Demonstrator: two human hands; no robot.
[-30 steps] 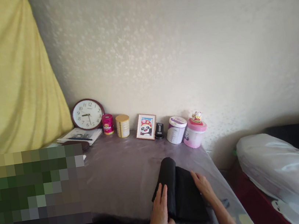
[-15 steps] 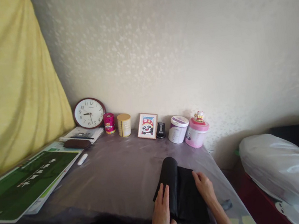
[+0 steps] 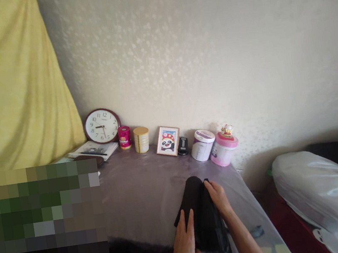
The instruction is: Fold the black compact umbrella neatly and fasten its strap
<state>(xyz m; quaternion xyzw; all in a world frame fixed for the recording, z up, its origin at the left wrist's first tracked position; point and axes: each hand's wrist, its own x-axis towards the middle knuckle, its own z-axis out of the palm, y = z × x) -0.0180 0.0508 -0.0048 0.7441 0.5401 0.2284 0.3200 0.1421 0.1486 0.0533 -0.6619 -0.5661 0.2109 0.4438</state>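
A black roll (image 3: 190, 201) with a loose, shiny flap (image 3: 212, 225) lies on the near right part of the covered table (image 3: 142, 201). Its exact kind I cannot make out. My left hand (image 3: 185, 239) rests along the roll's near left side, fingers on top and slightly apart, thumb at the lower right, gripping it. The fingers of my right hand (image 3: 218, 197) are pinched on the flap's far upper edge, which is lifted and drawn in beside the roll.
Along the wall stand a clock (image 3: 102, 126), a pink tin (image 3: 124, 137), a yellow-lidded can (image 3: 142, 140), a panda picture frame (image 3: 167, 141), a black device (image 3: 183, 146) and two lidded tubs (image 3: 203, 144). A white plastic bag (image 3: 319, 193) sits right. Pixelation hides the left side.
My right hand has moved left and up, bringing the flap from lying spread out to folded up close to the roll. My left hand stays on the roll.
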